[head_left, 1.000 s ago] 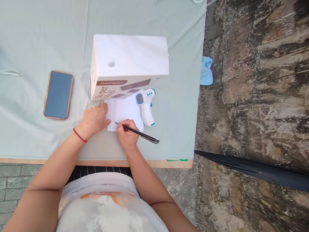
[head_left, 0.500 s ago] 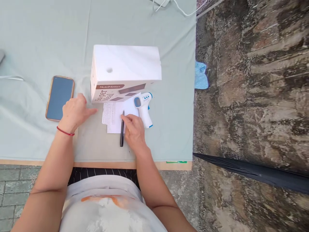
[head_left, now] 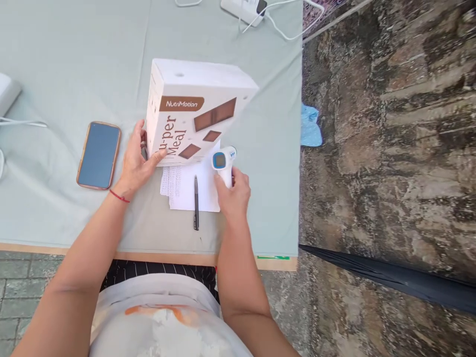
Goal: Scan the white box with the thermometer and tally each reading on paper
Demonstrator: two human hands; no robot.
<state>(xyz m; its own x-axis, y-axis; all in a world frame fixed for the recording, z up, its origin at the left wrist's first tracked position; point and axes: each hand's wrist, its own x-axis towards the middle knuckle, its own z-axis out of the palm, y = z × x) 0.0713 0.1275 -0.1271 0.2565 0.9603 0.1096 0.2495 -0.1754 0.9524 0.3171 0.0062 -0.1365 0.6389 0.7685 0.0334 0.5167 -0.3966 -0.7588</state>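
Observation:
My left hand (head_left: 139,158) grips the lower left corner of a white NutriMotion box (head_left: 208,119), thumb on its printed front and fingers round its side. The box leans back, its front tipped up towards me. In my right hand (head_left: 235,194) is the handle of a white and blue infrared thermometer (head_left: 225,161), its small screen facing me. A black pen (head_left: 196,203) lies on white paper (head_left: 182,196) between my hands, its lower end past the sheet's edge. Printed strips show at the paper's left; the box hides the far part of the sheet.
A phone in a brown case (head_left: 98,155) lies left of my left hand. At the far edge is a white power strip (head_left: 243,11) with cables; another white device (head_left: 7,94) sits at far left. Beyond the table's right edge are a blue cloth (head_left: 310,125) and a stone wall (head_left: 386,148).
My left hand has moved right and taken hold of the box, which now tilts back. My right hand has left the pen and closed on the thermometer's handle.

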